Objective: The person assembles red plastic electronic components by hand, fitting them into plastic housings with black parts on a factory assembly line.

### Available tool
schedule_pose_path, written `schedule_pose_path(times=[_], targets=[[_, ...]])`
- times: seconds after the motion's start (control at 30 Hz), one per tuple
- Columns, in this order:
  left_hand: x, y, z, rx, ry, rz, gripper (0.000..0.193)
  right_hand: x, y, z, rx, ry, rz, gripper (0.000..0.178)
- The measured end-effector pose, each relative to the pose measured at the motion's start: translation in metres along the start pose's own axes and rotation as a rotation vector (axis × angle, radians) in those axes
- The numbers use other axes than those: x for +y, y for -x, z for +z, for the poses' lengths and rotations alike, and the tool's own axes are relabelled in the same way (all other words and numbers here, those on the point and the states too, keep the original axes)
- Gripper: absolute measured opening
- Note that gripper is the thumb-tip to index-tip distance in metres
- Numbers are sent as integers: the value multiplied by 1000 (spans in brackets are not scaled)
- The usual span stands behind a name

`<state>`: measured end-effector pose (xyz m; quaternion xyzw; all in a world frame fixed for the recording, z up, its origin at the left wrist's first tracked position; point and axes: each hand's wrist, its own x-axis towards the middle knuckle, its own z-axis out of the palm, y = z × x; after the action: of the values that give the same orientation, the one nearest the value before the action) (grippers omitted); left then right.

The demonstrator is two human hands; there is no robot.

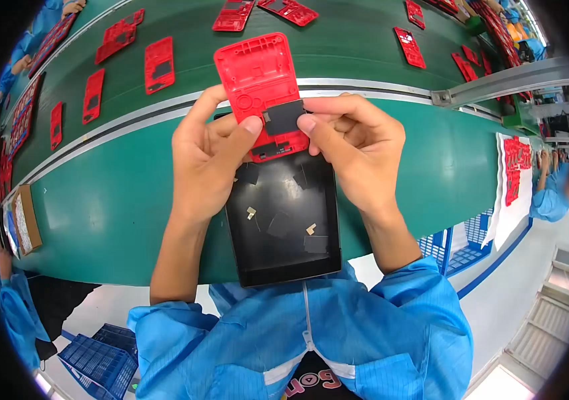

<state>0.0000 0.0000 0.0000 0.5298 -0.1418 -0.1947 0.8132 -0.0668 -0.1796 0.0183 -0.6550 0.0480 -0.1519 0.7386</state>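
My left hand [206, 160] grips a red plastic housing [256, 67] by its edges, thumb on the inner face, holding it tilted above a black tray [291, 272]. Between the thumb and forefinger of my right hand [364, 143] is a thin, dark, square pad [284, 119] with a small pale tab on its left side. The pad lies against the lower half of the housing; whether it is stuck down I cannot tell. Inside the tray lie several flat dark pieces, two with pale gold tabs [251, 213].
Past a metal rail [378, 90], a green conveyor belt [198, 50] carries several red housings [160, 65]. A cardboard box [28, 219] stands at the left of the green table [118, 233]. On the right, a white sheet [503, 190] holds red parts near a co-worker [554, 193]. Blue crates [98, 360] stand below.
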Motion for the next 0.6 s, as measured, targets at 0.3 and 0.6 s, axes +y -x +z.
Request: schedule_pose_path(times=[0.3,0.6], targets=[[-1,-4,2,4,65,45,37,14,1,9,98,147,-251,16],[-3,-4,8,-6,84,72,37,6,3,13,173,40,-101,15]])
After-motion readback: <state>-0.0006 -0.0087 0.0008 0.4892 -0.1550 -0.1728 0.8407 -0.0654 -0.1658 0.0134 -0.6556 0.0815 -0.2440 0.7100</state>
